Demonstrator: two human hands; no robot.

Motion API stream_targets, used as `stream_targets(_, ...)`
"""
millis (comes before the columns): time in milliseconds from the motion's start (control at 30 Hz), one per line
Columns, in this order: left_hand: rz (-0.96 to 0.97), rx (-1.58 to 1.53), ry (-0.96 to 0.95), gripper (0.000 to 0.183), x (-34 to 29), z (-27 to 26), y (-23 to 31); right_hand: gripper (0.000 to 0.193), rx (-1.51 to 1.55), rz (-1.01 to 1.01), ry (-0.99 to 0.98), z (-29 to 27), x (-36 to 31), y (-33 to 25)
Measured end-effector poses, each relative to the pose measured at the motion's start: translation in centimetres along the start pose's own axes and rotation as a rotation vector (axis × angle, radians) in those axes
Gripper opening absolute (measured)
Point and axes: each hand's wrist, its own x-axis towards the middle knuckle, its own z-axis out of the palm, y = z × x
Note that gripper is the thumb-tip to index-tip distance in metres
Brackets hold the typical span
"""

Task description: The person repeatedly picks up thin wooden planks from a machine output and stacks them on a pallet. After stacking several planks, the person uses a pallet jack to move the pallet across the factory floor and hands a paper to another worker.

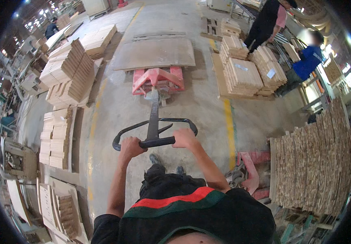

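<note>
Both my hands grip the black loop handle (158, 142) of a red pallet jack (157, 79). My left hand (132, 147) is wrapped round the left end of the near bar, and my right hand (184, 138) closes round its right end. The handle's shaft runs forward from my hands to the jack's red body. On the jack's forks rests a flat wooden board (154, 54), with a thinner strip or board at its far edge. The forks themselves are mostly hidden under the board.
Wood stacks (70, 71) line the left side beyond a yellow floor line (95, 118). More stacked wood (242, 75) stands ahead right, near two people (307, 61) at work. Close right are a second red jack (250, 173) and a tall pile of wood strips (311, 162).
</note>
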Motion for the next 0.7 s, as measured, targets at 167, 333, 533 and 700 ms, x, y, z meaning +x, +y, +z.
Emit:
stream_targets(167,0.067,-0.005,0.076,0.033,-3.1,-7.7,0.9,0.025,0.115,-0.169,0.131,-8.4,-3.9,-3.3)
stream_targets(333,0.156,-0.014,0.27,0.027,-3.5,-13.1,1.1,0.034,0.15,-0.214,0.327,-14.4,-4.9,-5.1)
stream_targets(533,0.275,0.006,0.507,0.026,-1.0,-18.0,-0.2,0.033,0.17,-0.268,0.493,-19.7,-2.3,-6.4)
stream_targets(700,0.339,0.016,0.614,0.028,0.6,-20.2,-0.6,0.033,0.142,-0.238,0.533,-22.3,-0.8,-6.8)
